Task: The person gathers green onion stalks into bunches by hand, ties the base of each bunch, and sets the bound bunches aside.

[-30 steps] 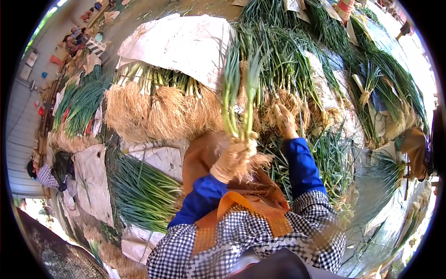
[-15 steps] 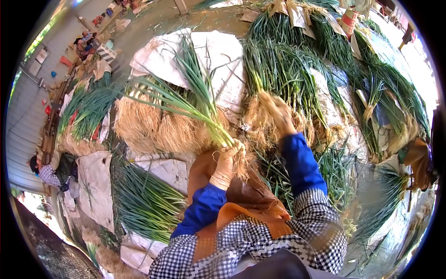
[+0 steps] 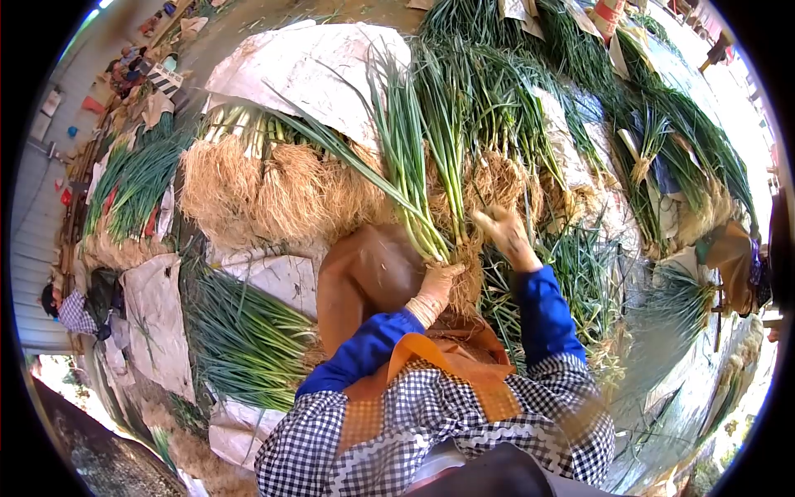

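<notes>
My left hand point(image 3: 439, 290) is closed around the lower stems of a bunch of green onions point(image 3: 411, 178), just above my lap. The leaves point up and away, and the pale roots point(image 3: 466, 277) hang to the right of my fingers. A second cluster of green onions point(image 3: 448, 157) stands alongside, its roots meeting those in my left hand. Just right of these roots is my right hand point(image 3: 507, 235), fingers curled inward. Whether a thin strand sits between its fingertips is too small to make out.
Rooted green onions point(image 3: 286, 195) lie in front under a white sack point(image 3: 306, 70). A larger heap point(image 3: 505, 99) spreads at the upper right. More leaves point(image 3: 248, 340) lie at my left, beside a flat sack point(image 3: 157, 323). A brown apron point(image 3: 368, 269) covers my knees. People sit at far left.
My right hand brought its green onions down beside the bunch in my left hand and has moved off their roots. My left hand moved slightly right and lower. The view shifted a little.
</notes>
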{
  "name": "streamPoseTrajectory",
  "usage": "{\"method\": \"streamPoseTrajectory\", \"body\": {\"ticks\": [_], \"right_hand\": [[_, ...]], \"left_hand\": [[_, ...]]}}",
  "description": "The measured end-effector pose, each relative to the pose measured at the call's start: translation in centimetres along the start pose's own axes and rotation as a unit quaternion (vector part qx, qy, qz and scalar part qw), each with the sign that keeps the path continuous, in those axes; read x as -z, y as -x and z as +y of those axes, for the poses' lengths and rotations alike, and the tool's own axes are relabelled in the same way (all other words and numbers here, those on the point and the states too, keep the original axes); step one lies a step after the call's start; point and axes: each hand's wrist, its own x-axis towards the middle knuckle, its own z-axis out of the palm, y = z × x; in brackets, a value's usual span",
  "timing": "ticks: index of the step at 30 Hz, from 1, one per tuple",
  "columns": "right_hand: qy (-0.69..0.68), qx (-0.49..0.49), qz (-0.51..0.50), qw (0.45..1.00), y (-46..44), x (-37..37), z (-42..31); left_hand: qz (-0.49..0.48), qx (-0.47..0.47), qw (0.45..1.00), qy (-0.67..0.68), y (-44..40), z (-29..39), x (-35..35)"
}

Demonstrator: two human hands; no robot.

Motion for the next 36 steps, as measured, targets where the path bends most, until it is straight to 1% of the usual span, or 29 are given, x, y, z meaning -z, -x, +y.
{"method": "streamPoseTrajectory", "body": {"ticks": [1, 2, 3, 4, 5, 6, 7, 8, 9, 10, 12, 14, 15, 16, 18, 19, 20, 21, 23, 24, 26, 27, 29, 31, 32, 33, 34, 35, 36], "right_hand": [[0.109, 0.033, 0.030, 0.993, -1.3, -0.3, -2.3], [0.178, 0.068, 0.045, 0.981, -3.4, -1.9, -0.8], [0.265, 0.070, -0.012, 0.962, -6.1, -3.6, 1.9], [0.290, 0.067, -0.023, 0.954, -6.5, -4.0, 1.6], [0.315, 0.065, -0.036, 0.946, -7.0, -4.5, 1.3], [0.281, 0.058, -0.002, 0.958, -5.8, -4.3, -0.7], [0.060, 0.053, 0.024, 0.996, -6.0, -4.6, 1.2], [-0.136, 0.036, 0.029, 0.990, -5.0, -4.0, 1.3], [-0.250, 0.017, 0.013, 0.968, -4.3, -3.4, 1.7], [-0.361, -0.005, -0.002, 0.933, -3.6, -2.9, 2.1], [-0.366, 0.029, 0.019, 0.930, -3.0, -3.2, 3.1], [-0.405, -0.006, 0.017, 0.914, -2.7, -4.2, 4.4], [-0.378, -0.042, 0.028, 0.924, -3.1, -4.4, 5.5], [-0.320, -0.038, 0.098, 0.942, -3.1, -4.6, 6.6], [-0.105, -0.051, 0.178, 0.977, -3.7, -3.9, 7.2], [-0.003, 0.011, 0.289, 0.957, -4.0, -3.5, 7.6], [0.120, 0.087, 0.328, 0.933, -3.7, -2.4, 5.8], [0.145, 0.101, 0.273, 0.946, -3.7, -1.5, 3.6], [0.199, 0.121, 0.141, 0.962, -4.8, -1.1, 0.3], [0.266, 0.120, 0.115, 0.950, -5.5, -1.5, -0.5], [0.300, 0.124, -0.010, 0.946, -7.2, -2.0, 2.7], [0.279, 0.058, -0.094, 0.954, -6.8, -1.7, 1.7], [0.274, 0.326, -0.076, 0.901, -7.6, -2.5, 8.3], [0.375, 0.395, -0.094, 0.833, -4.2, -2.5, 7.5], [0.181, 0.101, -0.114, 0.972, -1.3, -2.8, 4.0], [0.012, 0.094, -0.114, 0.989, 2.4, -1.8, 0.3], [-0.038, 0.066, -0.149, 0.986, 4.7, -0.8, -1.3], [-0.087, 0.035, -0.181, 0.979, 6.9, 0.1, -2.8], [-0.014, -0.016, -0.252, 0.968, 8.2, 1.6, -2.3]], "left_hand": [[-0.023, 0.013, 0.998, 0.062, -0.9, -1.2, 0.6], [-0.024, 0.009, 0.998, 0.062, -0.9, -1.9, 0.3], [-0.015, -0.095, 0.995, 0.014, -0.9, -2.4, -0.1], [-0.004, -0.197, 0.980, -0.034, -0.9, -2.5, -0.2], [0.003, -0.226, 0.969, -0.101, 0.5, -1.1, -1.1], [0.005, -0.228, 0.968, -0.101, 1.2, -0.6, -1.3], [-0.002, -0.204, 0.979, -0.014, 1.8, -0.1, -1.7], [-0.010, -0.177, 0.981, 0.073, 1.9, 0.0, -1.8], [0.009, -0.114, 0.993, 0.014, 1.6, 0.7, -1.6], [-0.086, -0.073, 0.988, 0.105, 1.7, 0.9, -1.5], [-0.125, 0.112, 0.952, 0.257, 1.4, 0.0, -1.0], [-0.095, 0.159, 0.949, 0.255, 1.0, -1.1, -1.3], [-0.090, 0.174, 0.953, 0.230, 0.9, -0.8, -1.3], [-0.083, 0.188, 0.956, 0.208, 0.9, -0.7, -1.2], [-0.077, 0.187, 0.957, 0.207, 0.2, -1.6, -0.5], [-0.058, 0.170, 0.961, 0.208, -0.2, -2.1, -0.4], [-0.039, 0.155, 0.965, 0.209, -0.3, -2.4, -0.4], [-0.017, 0.158, 0.966, 0.203, 0.1, -1.6, -1.3], [-0.065, 0.149, 0.961, 0.226, 0.3, -1.4, -1.2], [-0.075, 0.161, 0.957, 0.229, 0.2, -1.3, -1.1], [-0.063, 0.134, 0.961, 0.234, 0.4, -1.2, -1.6], [-0.049, 0.106, 0.964, 0.240, 0.5, -1.0, -1.8], [-0.035, 0.081, 0.964, 0.251, -0.2, -1.5, -1.6], [-0.007, 0.051, 0.964, 0.259, -0.2, -2.0, -1.6], [-0.007, 0.056, 0.963, 0.262, -0.3, -1.9, -1.2], [-0.020, 0.097, 0.956, 0.275, -0.3, -2.0, -0.8], [-0.033, 0.137, 0.948, 0.286, -0.4, -2.1, -0.3], [-0.173, 0.100, 0.901, 0.384, -1.7, -4.1, 1.6], [-0.172, 0.101, 0.901, 0.386, -2.2, -4.6, 1.5]]}}
